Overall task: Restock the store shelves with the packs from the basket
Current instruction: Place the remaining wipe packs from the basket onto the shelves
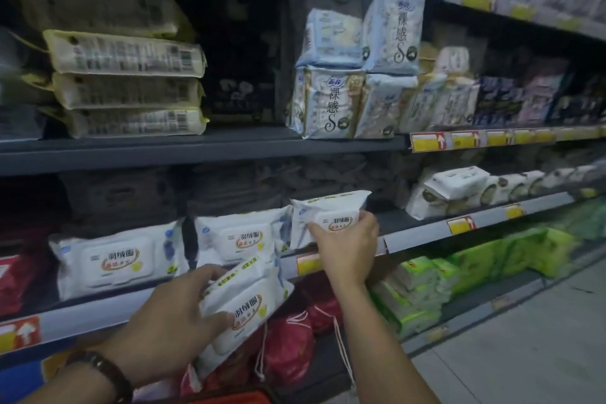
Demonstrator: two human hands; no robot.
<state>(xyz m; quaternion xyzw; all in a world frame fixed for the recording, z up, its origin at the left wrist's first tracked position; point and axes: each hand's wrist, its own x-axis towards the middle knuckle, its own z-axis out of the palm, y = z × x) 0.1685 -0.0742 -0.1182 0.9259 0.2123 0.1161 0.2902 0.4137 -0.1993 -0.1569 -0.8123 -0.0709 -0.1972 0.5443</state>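
Note:
My right hand (348, 244) grips a white wipes pack (323, 215) and holds it upright on the middle shelf (423, 233), just right of two matching white packs (239, 234) standing there. My left hand (170, 315), with a dark watch on the wrist, holds another white wipes pack (249, 302) tilted in front of the shelf edge, below the row. A red basket rim (229, 398) shows at the bottom edge; its contents are hidden.
The upper shelf (196, 147) carries stacked yellow-edged packs (128, 75) at left and pale blue packs (347, 75) in the centre. The bottom shelf holds red drawstring bags (292, 344) and green packs (492, 262). Grey floor (524, 338) lies to the right.

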